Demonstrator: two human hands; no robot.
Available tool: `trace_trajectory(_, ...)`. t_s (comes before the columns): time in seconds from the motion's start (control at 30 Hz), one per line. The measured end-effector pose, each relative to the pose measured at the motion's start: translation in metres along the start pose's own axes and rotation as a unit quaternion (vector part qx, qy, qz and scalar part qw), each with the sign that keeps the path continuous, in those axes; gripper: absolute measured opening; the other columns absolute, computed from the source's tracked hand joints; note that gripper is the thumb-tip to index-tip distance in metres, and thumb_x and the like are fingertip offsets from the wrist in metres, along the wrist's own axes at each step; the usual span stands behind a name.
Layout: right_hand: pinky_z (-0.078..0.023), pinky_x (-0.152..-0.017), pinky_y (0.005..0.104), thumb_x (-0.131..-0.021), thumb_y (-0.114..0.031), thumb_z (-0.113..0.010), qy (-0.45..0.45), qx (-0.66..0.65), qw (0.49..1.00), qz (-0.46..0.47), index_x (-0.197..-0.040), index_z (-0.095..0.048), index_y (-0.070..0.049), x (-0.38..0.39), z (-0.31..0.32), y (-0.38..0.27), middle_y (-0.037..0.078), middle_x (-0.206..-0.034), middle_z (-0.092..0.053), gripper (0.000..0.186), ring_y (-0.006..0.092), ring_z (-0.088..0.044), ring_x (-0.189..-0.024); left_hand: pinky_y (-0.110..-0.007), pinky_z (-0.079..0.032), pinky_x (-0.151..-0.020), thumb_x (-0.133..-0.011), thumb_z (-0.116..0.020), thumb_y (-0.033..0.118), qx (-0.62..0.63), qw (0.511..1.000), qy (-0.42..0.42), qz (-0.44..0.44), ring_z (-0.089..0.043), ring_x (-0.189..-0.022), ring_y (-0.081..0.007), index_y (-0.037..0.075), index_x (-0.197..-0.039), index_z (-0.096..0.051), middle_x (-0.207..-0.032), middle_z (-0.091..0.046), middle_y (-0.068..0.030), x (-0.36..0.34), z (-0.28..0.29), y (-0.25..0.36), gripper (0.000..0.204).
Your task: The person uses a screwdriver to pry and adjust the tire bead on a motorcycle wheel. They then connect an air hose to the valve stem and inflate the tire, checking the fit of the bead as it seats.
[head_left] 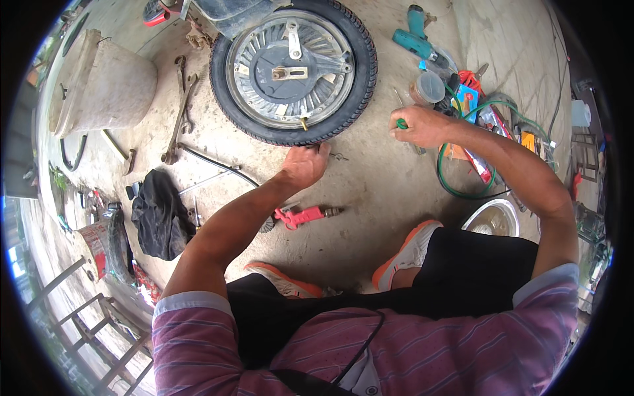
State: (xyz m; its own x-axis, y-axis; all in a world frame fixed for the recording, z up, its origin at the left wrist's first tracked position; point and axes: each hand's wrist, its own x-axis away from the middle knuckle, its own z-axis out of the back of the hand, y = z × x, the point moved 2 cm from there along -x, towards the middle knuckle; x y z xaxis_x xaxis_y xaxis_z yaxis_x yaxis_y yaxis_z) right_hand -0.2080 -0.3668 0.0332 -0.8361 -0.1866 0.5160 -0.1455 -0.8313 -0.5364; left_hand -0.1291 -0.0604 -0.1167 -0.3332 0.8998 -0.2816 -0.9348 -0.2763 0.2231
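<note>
A wheel (pixel 254 72) with a black tire and a grey metal hub lies flat on the floor ahead of me. A short metal arm and a brass-coloured valve stem stand on it. My left hand (pixel 307 164) is closed at the tire's near edge; its fingertips are hidden. Beside it a thin metal piece (pixel 339 157) pokes out, and I cannot tell whether the hand touches it. Out to the right, my right hand (pixel 422 127) is wrapped round a green-handled tool (pixel 401 123), above the floor and apart from the wheel. Most of that tool is hidden in the fist.
A red air gun (pixel 304 216) lies near my feet. Wrenches (pixel 178 119), a black cloth (pixel 160 214) and a pale bucket (pixel 109 86) are on the left. At right sit a teal power drill (pixel 416 41), a clear jar (pixel 428 88), a green hose (pixel 444 181) and a metal bowl (pixel 492 218).
</note>
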Motion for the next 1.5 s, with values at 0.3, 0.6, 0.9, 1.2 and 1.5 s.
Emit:
trace_trajectory(0.3, -0.057, -0.083, 0.0482, -0.099, -0.028, -0.071, -0.04, -0.016, 0.999, 0.017, -0.108, -0.075, 0.0, -0.013, -0.032, -0.029, 0.022, -0.096, -0.076, 0.03, 0.0369, -0.075, -0.09, -0.056, -0.058, -0.059, -0.095, -0.064, 0.02, 0.105, 0.987, -0.102, 0.071, -0.071, -0.062, -0.0441, 0.003, -0.106, -0.063, -0.069, -0.071, -0.0184, 0.002, 0.025, 0.008, 0.019)
trace_trajectory(0.6, -0.057, -0.085, 0.0495, -0.095, -0.027, -0.071, -0.048, -0.006, 0.999, 0.013, -0.104, -0.076, 0.0, -0.041, -0.061, -0.024, 0.023, -0.096, -0.077, 0.029, 0.0376, -0.075, -0.092, -0.05, -0.061, -0.081, -0.092, -0.069, 0.022, 0.204, 0.942, -0.178, 0.199, -0.074, -0.081, -0.0428, 0.007, -0.105, -0.067, -0.086, -0.076, -0.0203, -0.007, 0.052, 0.005, 0.02)
trace_trajectory(0.9, -0.057, -0.094, 0.0434, -0.098, -0.033, -0.072, -0.053, -0.084, 0.994, 0.036, -0.12, -0.077, -0.002, -0.034, -0.045, -0.053, 0.018, -0.11, -0.079, 0.038, 0.031, -0.075, -0.105, -0.031, -0.06, -0.065, -0.094, -0.061, 0.01, 0.41, 0.858, -0.197, 0.237, -0.07, -0.067, -0.0114, 0.0, -0.101, -0.062, -0.077, -0.071, -0.0066, -0.025, 0.097, 0.016, 0.012)
trace_trajectory(1.2, -0.054, -0.08, 0.0356, -0.098, -0.032, -0.074, -0.095, -0.174, 0.979, 0.05, -0.106, -0.082, -0.004, -0.042, -0.044, -0.074, 0.006, -0.094, -0.081, 0.031, 0.0152, -0.07, -0.087, -0.035, -0.06, -0.07, -0.096, -0.065, 0.009, 0.368, 0.899, -0.152, 0.18, -0.073, -0.07, -0.0163, 0.003, -0.107, -0.063, -0.08, -0.074, -0.0094, -0.032, 0.115, 0.02, 0.013)
trace_trajectory(1.5, -0.054, -0.079, 0.0335, -0.095, -0.03, -0.078, -0.026, -0.249, 0.968, -0.019, -0.099, -0.081, -0.005, -0.057, -0.067, -0.076, 0.003, -0.09, -0.079, 0.026, 0.0126, -0.068, -0.085, -0.038, -0.059, -0.072, -0.099, -0.069, 0.009, 0.336, 0.91, -0.124, 0.209, -0.074, -0.076, -0.0187, 0.003, -0.113, -0.066, -0.084, -0.074, -0.0089, -0.029, 0.127, 0.002, 0.015)
